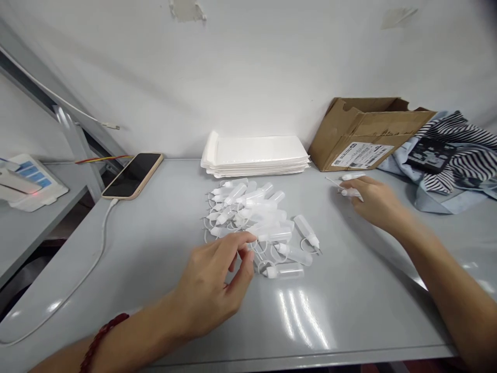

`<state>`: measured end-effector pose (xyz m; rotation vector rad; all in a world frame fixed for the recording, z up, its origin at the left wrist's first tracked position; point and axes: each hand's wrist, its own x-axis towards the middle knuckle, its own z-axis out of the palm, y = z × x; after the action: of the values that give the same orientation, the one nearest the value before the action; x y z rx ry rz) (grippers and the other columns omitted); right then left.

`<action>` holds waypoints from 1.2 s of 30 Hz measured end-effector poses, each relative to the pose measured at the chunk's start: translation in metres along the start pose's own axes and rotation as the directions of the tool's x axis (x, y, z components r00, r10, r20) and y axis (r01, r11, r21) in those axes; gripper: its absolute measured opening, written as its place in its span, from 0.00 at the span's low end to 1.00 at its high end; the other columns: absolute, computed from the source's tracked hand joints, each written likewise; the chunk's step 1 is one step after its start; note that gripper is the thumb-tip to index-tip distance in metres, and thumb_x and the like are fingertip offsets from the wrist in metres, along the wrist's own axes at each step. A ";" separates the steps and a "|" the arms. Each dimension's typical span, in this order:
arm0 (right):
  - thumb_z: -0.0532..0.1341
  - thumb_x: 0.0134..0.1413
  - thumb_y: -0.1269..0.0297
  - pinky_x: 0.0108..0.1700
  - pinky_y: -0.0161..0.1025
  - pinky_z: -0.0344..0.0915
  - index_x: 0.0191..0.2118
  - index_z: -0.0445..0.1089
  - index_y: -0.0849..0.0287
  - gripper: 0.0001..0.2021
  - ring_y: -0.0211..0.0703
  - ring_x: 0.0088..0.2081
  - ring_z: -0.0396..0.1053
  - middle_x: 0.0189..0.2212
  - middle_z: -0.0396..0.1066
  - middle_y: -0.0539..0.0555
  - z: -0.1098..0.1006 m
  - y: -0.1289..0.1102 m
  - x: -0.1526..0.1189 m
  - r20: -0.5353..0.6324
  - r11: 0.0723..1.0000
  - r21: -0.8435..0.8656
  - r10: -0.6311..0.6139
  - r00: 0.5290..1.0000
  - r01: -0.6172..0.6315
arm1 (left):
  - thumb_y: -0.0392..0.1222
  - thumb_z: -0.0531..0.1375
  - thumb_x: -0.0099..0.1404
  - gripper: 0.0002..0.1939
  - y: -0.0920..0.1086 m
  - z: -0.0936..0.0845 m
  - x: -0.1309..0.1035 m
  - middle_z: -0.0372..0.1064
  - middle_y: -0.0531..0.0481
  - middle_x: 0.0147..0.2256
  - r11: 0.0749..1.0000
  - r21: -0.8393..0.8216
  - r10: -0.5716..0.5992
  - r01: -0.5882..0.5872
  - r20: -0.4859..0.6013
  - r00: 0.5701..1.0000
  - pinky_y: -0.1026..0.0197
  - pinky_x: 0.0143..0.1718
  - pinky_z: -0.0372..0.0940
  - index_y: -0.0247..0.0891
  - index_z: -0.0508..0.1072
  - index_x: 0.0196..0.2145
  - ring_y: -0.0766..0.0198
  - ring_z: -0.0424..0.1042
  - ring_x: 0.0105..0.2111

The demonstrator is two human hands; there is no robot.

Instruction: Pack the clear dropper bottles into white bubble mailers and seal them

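Note:
A pile of small translucent needle-tip squeeze bottles with white caps and thin strap loops lies mid-table. At its near left edge is my left hand, its fingers bent, with thumb and index fingertip apart. No bottle shows in its grasp. To the right of the pile, my right hand has its fingers closed on one small needle-tip bottle, low over the table. Just behind those fingers lies another such bottle, partly hidden by the hand.
Behind the pile rests a stack of white padded envelopes. An open cardboard box stands at the back right, beside striped cloth and a dark flat case. On the left lies a phone with a white cable.

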<state>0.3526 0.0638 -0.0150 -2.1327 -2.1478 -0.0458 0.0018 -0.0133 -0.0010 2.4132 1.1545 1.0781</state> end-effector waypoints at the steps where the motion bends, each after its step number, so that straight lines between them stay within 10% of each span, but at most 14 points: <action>1: 0.57 0.60 0.59 0.46 0.46 0.68 0.49 0.66 0.58 0.14 0.43 0.45 0.68 0.49 0.66 0.56 -0.001 0.001 0.000 0.010 1.000 0.000 0.027 1.000 -0.027 | 0.30 0.54 0.64 0.10 0.000 0.000 0.000 0.66 0.57 0.25 1.000 -0.004 0.000 0.000 -0.002 1.000 0.68 0.24 0.62 0.37 0.65 0.43 0.72 0.63 0.21; 8: 0.61 0.51 0.68 0.45 0.51 0.65 0.45 0.69 0.62 0.14 0.53 0.40 0.71 0.37 0.74 0.60 -0.025 -0.023 -0.013 0.018 0.979 0.195 0.052 0.998 -0.055 | 0.29 0.54 0.64 0.10 -0.001 0.001 0.001 0.64 0.58 0.23 1.000 -0.027 0.013 -0.013 -0.004 1.000 0.69 0.24 0.61 0.36 0.65 0.43 0.73 0.63 0.21; 11: 0.59 0.53 0.56 0.44 0.42 0.67 0.48 0.68 0.54 0.17 0.46 0.41 0.71 0.40 0.75 0.53 -0.037 -0.047 -0.031 -0.002 0.914 0.402 -0.060 0.998 0.056 | 0.29 0.54 0.64 0.10 -0.001 0.001 0.002 0.64 0.58 0.24 0.999 -0.046 0.014 -0.013 0.019 1.000 0.68 0.25 0.61 0.36 0.65 0.43 0.73 0.63 0.21; 16: 0.64 0.51 0.57 0.37 0.35 0.69 0.43 0.72 0.52 0.13 0.41 0.36 0.73 0.34 0.75 0.51 -0.045 -0.083 -0.054 0.142 0.474 0.880 -0.287 0.947 0.011 | 0.33 0.53 0.65 0.13 0.003 0.002 0.001 0.65 0.59 0.25 0.992 -0.125 -0.013 0.034 0.165 0.986 0.68 0.24 0.61 0.38 0.62 0.48 0.72 0.62 0.20; 24: 0.65 0.51 0.62 0.34 0.33 0.69 0.41 0.72 0.55 0.11 0.38 0.33 0.72 0.32 0.75 0.50 -0.041 -0.116 -0.069 0.143 0.273 0.961 -0.342 0.929 -0.047 | 0.42 0.57 0.65 0.16 0.011 -0.002 0.000 0.69 0.61 0.26 0.981 -0.175 -0.005 0.087 0.423 0.906 0.65 0.26 0.62 0.42 0.63 0.50 0.73 0.62 0.17; 36: 0.63 0.52 0.58 0.35 0.34 0.69 0.40 0.71 0.55 0.10 0.39 0.34 0.72 0.33 0.75 0.50 -0.032 -0.119 -0.071 0.129 0.408 0.913 -0.319 0.939 0.014 | 0.34 0.53 0.66 0.05 0.008 -0.001 0.004 0.63 0.59 0.21 0.963 -0.238 -0.021 0.123 0.393 0.919 0.69 0.22 0.54 0.38 0.67 0.33 0.73 0.60 0.19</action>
<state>0.2360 -0.0117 0.0165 -1.2663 -1.7674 1.2109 0.0076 -0.0152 0.0059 2.2223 0.8985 0.6371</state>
